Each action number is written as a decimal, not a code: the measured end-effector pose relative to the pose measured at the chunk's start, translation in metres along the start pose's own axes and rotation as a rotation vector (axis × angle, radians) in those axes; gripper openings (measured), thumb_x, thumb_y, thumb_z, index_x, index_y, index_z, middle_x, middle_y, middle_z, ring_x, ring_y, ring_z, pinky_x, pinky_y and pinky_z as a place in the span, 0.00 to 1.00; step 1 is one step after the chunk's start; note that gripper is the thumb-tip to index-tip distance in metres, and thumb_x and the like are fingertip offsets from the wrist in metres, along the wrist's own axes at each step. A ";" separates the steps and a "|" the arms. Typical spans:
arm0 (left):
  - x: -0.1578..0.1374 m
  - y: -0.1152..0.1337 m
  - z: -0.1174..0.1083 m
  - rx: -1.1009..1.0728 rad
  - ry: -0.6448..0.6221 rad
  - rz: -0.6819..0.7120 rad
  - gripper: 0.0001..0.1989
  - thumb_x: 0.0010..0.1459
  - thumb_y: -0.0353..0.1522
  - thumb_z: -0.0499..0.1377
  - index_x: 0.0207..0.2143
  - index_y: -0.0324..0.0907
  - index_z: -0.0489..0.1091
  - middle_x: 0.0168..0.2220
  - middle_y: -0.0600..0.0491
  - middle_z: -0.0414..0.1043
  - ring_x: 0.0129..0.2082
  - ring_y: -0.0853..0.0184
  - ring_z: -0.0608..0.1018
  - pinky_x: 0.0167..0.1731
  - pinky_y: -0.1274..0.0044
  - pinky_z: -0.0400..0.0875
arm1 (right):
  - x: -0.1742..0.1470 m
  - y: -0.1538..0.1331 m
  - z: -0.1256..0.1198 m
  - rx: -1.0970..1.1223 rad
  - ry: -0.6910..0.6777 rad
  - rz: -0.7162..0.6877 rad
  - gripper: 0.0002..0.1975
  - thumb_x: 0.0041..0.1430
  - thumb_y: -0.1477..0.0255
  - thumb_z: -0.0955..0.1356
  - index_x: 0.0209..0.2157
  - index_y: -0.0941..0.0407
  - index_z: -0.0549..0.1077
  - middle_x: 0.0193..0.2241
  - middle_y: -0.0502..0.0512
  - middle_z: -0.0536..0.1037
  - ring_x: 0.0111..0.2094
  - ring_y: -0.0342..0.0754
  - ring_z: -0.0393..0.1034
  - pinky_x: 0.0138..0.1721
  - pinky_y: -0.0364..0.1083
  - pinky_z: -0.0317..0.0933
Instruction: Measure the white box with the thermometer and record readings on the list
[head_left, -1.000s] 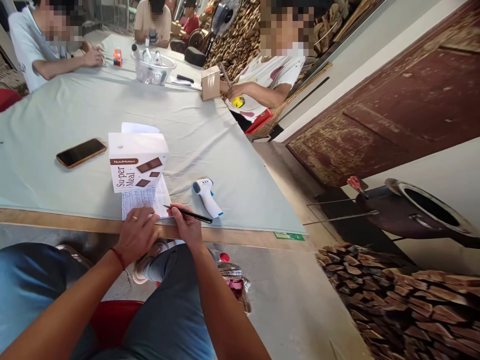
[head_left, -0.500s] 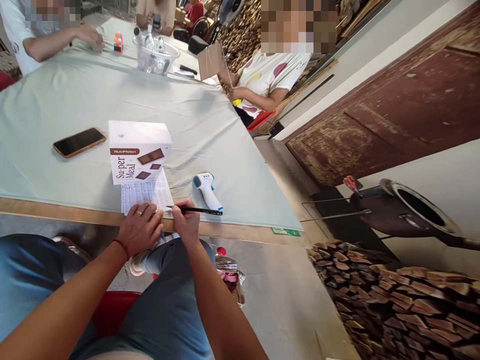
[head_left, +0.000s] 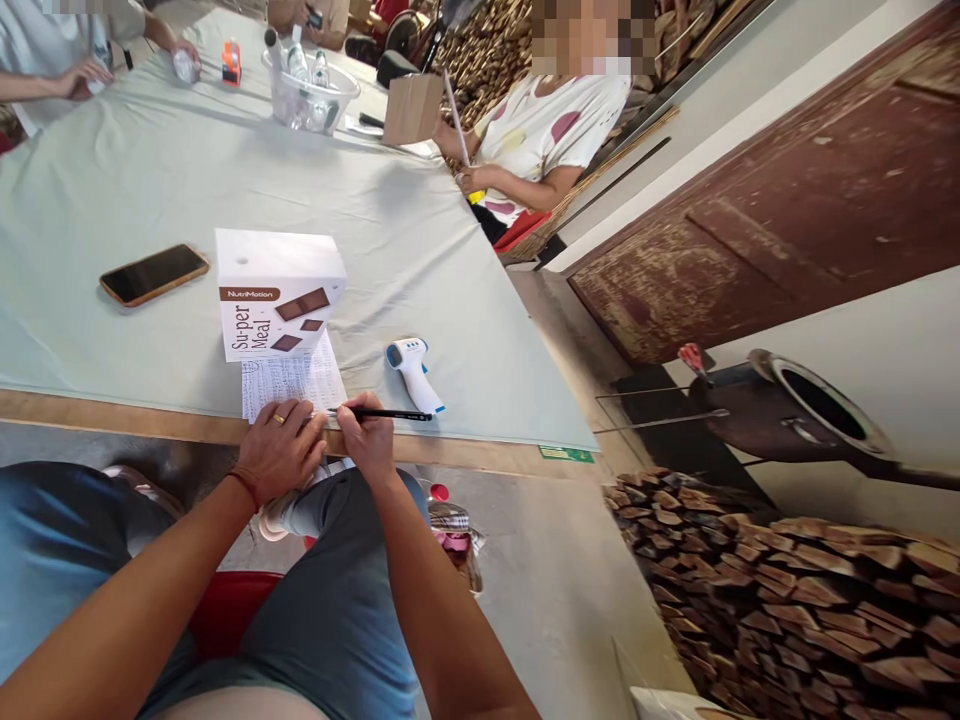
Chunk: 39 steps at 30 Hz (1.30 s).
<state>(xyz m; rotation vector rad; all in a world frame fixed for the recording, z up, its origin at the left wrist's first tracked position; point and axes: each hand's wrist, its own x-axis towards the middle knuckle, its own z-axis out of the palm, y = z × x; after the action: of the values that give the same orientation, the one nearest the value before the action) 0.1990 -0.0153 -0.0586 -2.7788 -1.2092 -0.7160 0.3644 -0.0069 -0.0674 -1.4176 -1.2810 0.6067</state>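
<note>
At the table's near edge, a sheet of paper [head_left: 289, 383] covered in handwriting lies partly under a white box [head_left: 281, 255] printed "Su-per Meal". My left hand [head_left: 281, 445], with a ring on one finger, rests flat over the lower edge of the sheet, fingers stretched out. Beside it, my right hand [head_left: 367, 438] pinches a black pen [head_left: 405, 414], its tip towards the paper near my left fingers. Just beyond my right hand lies a white and blue infrared thermometer [head_left: 412, 372]. A phone [head_left: 154, 274] in a brown case lies left of the box.
A clear plastic basket [head_left: 310, 98] of bottles and an orange object [head_left: 231, 64] stand at the far end. One person [head_left: 559, 125] sits at the right with a cardboard box [head_left: 413, 108]; others sit opposite. Stacked firewood [head_left: 810, 600] lies at the lower right.
My right hand and the pen have shifted slightly left, while my left hand stays on the sheet. At the far left, a person's hand now touches a clear round object.
</note>
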 end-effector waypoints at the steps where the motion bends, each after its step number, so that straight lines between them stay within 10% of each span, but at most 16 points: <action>1: 0.000 0.000 0.000 0.004 -0.002 0.000 0.16 0.66 0.34 0.54 0.53 0.40 0.72 0.50 0.42 0.72 0.52 0.53 0.73 0.50 0.62 0.65 | 0.000 0.000 0.000 -0.002 0.001 0.001 0.08 0.51 0.63 0.64 0.23 0.51 0.64 0.20 0.48 0.68 0.26 0.47 0.63 0.30 0.46 0.63; 39: 0.000 0.000 0.002 0.081 0.100 0.046 0.14 0.65 0.34 0.57 0.50 0.37 0.73 0.47 0.44 0.73 0.47 0.55 0.72 0.47 0.64 0.64 | 0.001 -0.001 0.001 -0.042 0.000 0.004 0.09 0.50 0.62 0.63 0.22 0.52 0.63 0.19 0.46 0.66 0.24 0.45 0.61 0.29 0.45 0.60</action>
<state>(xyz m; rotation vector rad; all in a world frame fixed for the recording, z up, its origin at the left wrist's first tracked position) 0.1994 -0.0147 -0.0606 -2.6621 -1.1266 -0.7743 0.3638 -0.0055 -0.0661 -1.4550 -1.2974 0.5860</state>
